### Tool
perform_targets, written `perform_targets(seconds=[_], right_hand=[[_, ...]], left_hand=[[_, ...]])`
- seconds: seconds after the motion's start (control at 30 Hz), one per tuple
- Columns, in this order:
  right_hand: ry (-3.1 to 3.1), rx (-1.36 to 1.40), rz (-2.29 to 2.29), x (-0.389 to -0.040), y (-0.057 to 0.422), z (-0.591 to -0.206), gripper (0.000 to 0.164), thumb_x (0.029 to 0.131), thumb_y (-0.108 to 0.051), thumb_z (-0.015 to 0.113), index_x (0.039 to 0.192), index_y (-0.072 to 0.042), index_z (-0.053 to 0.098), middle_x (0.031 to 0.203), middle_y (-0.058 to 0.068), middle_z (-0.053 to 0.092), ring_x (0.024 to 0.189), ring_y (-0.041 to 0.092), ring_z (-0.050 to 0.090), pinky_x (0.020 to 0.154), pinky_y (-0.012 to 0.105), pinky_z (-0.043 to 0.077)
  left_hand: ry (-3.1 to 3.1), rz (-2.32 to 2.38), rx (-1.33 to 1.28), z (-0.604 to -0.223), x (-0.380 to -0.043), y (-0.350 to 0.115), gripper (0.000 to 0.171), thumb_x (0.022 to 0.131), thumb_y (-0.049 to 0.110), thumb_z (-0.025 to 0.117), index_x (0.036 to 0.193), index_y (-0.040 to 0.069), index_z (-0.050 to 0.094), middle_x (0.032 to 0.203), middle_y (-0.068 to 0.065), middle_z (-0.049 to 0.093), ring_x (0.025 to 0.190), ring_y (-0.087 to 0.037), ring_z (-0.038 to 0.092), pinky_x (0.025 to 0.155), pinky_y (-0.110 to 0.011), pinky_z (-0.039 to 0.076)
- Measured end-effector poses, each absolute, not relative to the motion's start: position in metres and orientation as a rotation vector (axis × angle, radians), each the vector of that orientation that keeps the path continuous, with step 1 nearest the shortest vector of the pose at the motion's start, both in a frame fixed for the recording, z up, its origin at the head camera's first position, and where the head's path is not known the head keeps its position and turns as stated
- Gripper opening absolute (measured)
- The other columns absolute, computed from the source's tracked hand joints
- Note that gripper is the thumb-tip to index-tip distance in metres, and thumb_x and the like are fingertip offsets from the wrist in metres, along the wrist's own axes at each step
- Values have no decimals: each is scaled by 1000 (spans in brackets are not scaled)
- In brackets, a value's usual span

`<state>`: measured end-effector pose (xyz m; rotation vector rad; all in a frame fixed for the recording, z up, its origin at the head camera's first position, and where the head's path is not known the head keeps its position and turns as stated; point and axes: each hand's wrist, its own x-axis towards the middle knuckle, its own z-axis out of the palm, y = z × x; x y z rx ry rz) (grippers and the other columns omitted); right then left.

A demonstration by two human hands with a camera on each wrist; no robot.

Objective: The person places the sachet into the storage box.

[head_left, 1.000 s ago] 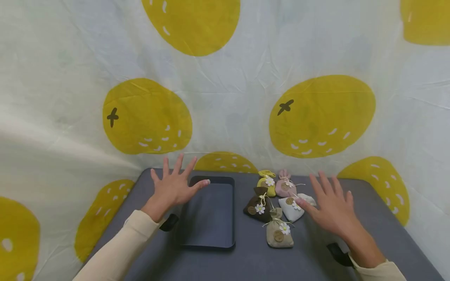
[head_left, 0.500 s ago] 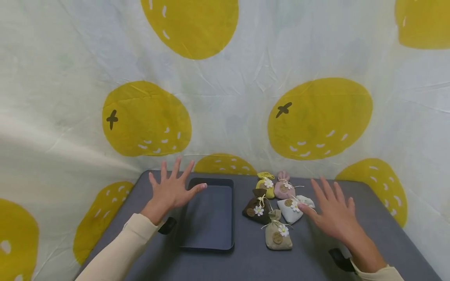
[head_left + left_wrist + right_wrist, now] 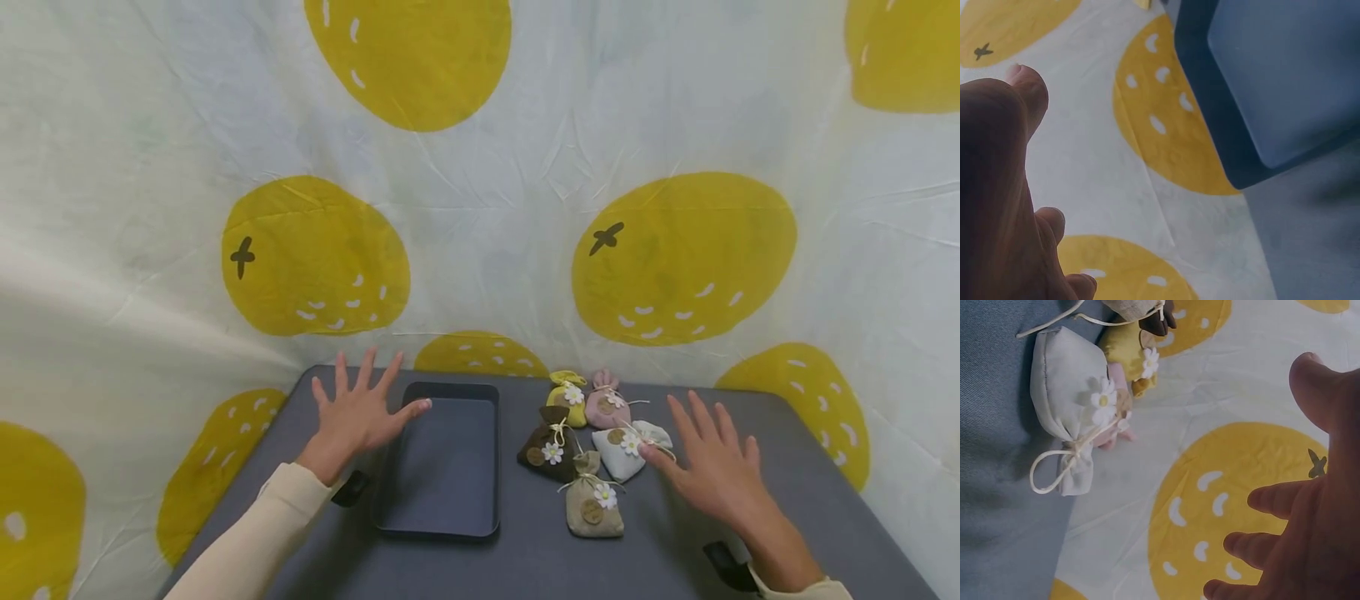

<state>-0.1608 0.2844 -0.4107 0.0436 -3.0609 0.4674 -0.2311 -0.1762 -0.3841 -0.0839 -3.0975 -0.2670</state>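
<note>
Left hand: the left hand is flat and wide open, with its fingers spread apart. It holds nothing. It hovers by the back left corner of the table, and its thumb reaches over the left rim of the tray.
Right hand: the right hand is also open, with its fingers spread, and it holds nothing. It is on the right side of the table. Its thumb tip is at the edge of the white bag; I cannot tell if it touches.
Tray: it is dark, and it sits left of the middle of the table, running from the back edge toward the front.
Bags: five little cloth bags lie in a bunch just right of the tray. The yellow bag and the pink bag are nearest the back edge. The brown bag is closest to the tray. The tan bag is nearest the front.
Only the head view shows: both hands, all five bags and the whole tray at once.
Only the left wrist view shows: a corner of the tray close up, past the fingers.
Only the right wrist view shows: the daisy and the looped string on the white bag, close up.
Behind: a white cloth with big yellow fruits hangs behind the table.
</note>
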Motion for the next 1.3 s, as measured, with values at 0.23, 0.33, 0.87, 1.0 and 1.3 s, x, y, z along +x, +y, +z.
perform_targets(seconds=[0.23, 0.33, 0.87, 1.0, 1.3], right_hand=[[-3069, 6, 463, -159, 285, -417, 101, 88, -76, 43, 160, -15, 6, 163, 27, 5, 141, 61, 5, 95, 84, 6], [-3070, -8, 459, -158, 286, -420, 101, 88, -75, 43, 160, -14, 7, 163, 27, 5, 141, 61, 6, 95, 84, 6], [-3120, -69, 454, -156, 288, -436, 104, 85, -79, 43, 156, -6, 22, 160, 30, 13, 139, 61, 8, 96, 84, 9], [-3133, -72, 462, -154, 288, -440, 103, 85, -80, 42, 155, -6, 24, 159, 30, 15, 138, 62, 9, 95, 85, 10], [-3179, -75, 470, -152, 285, -443, 102, 85, -81, 39, 153, -4, 31, 156, 31, 24, 136, 63, 16, 95, 85, 14]], left_hand=[[-3090, -278, -81, -393, -231, -181, 96, 79, 88, 36, 158, 40, 9, 168, -12, -2, 149, -52, -12, 108, -78, -6], [-3095, -286, -74, -396, -230, -184, 96, 80, 87, 36, 158, 39, 9, 168, -13, -2, 149, -51, -13, 109, -77, -7], [-3096, -337, -53, -421, -228, -194, 99, 80, 85, 41, 159, 32, 13, 167, -18, 2, 147, -55, -13, 112, -75, -6], [-3117, -349, -44, -426, -228, -194, 101, 79, 87, 39, 159, 31, 12, 166, -19, 2, 147, -55, -13, 112, -74, -5], [-3172, -438, -26, -436, -226, -194, 104, 80, 85, 42, 160, 25, 11, 166, -21, 1, 145, -58, -12, 114, -72, 1]])
